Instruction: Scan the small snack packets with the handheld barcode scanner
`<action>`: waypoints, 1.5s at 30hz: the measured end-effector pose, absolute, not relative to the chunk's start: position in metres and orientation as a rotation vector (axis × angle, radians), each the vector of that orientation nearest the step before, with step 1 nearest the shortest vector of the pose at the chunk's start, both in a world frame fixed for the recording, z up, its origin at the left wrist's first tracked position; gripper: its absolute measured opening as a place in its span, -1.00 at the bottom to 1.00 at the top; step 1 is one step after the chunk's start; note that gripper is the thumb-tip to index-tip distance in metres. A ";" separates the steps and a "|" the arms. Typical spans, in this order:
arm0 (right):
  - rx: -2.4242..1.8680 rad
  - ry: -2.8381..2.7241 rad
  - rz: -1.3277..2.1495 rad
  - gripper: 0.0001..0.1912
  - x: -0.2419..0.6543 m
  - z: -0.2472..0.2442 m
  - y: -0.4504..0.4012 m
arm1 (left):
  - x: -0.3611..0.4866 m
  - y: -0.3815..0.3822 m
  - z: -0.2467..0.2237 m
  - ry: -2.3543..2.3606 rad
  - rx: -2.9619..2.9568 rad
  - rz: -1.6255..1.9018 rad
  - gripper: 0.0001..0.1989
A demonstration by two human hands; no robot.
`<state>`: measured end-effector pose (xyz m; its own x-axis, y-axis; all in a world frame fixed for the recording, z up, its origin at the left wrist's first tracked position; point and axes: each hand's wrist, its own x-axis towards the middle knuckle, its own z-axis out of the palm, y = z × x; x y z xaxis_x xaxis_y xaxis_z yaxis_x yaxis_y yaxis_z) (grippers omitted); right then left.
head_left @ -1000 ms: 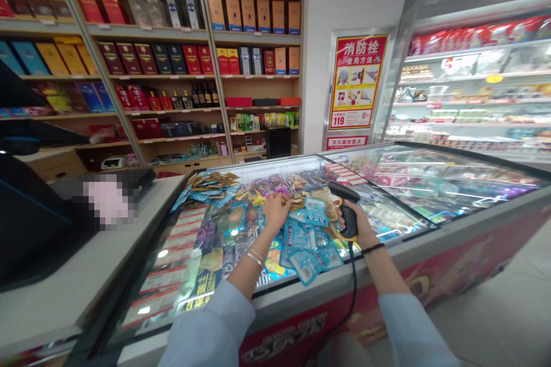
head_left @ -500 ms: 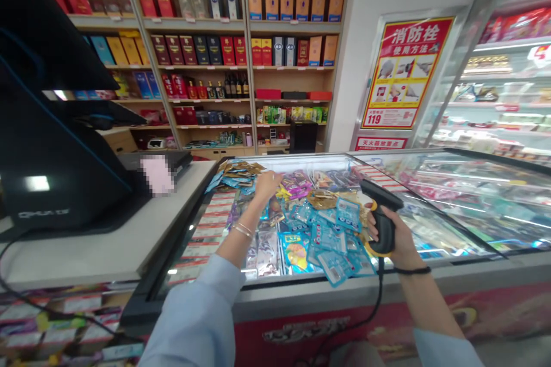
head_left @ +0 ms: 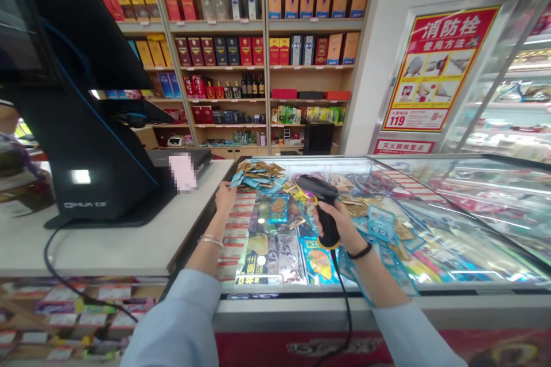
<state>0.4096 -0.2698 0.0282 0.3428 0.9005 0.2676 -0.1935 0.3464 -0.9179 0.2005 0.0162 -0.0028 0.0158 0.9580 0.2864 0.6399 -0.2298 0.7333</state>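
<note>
My right hand [head_left: 338, 223] is wrapped around the handle of a black and yellow barcode scanner [head_left: 318, 186], its cord hanging down over the freezer's front. At the far left corner of the glass top, my left hand [head_left: 225, 198] has its fingertips closed at the edge of a blue snack packet [head_left: 236, 178]. That packet belongs to a heap of blue and gold packets [head_left: 262, 175]. Behind and beneath my right wrist lies a second spread of blue packets [head_left: 382, 223], partly hidden by the forearm. Yellow packets [head_left: 301, 195] show beside the scanner head.
A glass-topped chest freezer [head_left: 293, 304] stands in front of me, bags visible inside. To its left, a counter [head_left: 129, 246] carries a black checkout terminal [head_left: 99, 166]. Shelves of boxed bottles [head_left: 219, 51] and a red and yellow wall poster [head_left: 441, 69] are behind.
My left hand has moved left, from over the middle packets to the far left heap. The scanner in my right hand has shifted left across the glass. The view has turned slightly left.
</note>
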 end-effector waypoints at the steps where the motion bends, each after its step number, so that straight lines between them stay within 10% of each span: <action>1: -0.941 -0.955 0.886 -0.64 0.410 0.025 -0.263 | 0.200 0.016 -0.003 1.661 1.938 1.044 -0.57; 9: -0.992 -0.938 0.960 -0.62 0.408 0.003 -0.241 | 0.211 0.008 -0.001 1.746 2.181 0.637 -0.48; 28: -0.896 -1.105 0.893 -0.66 0.432 0.038 -0.262 | 0.209 -0.030 0.026 1.256 1.911 1.611 -0.93; 36: -1.014 -1.159 0.865 -0.64 0.436 0.017 -0.256 | 0.214 -0.028 0.019 1.122 1.674 1.729 -0.55; 45: -1.084 -1.245 0.889 -0.66 0.432 0.021 -0.258 | 0.222 -0.036 0.016 1.039 1.743 1.662 -0.80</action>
<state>0.4320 -0.2580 0.0213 0.1349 0.9514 0.2767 0.0464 0.2729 -0.9609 0.2218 -0.0361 0.0157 -0.0437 0.8058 0.5905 0.1776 -0.5754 0.7983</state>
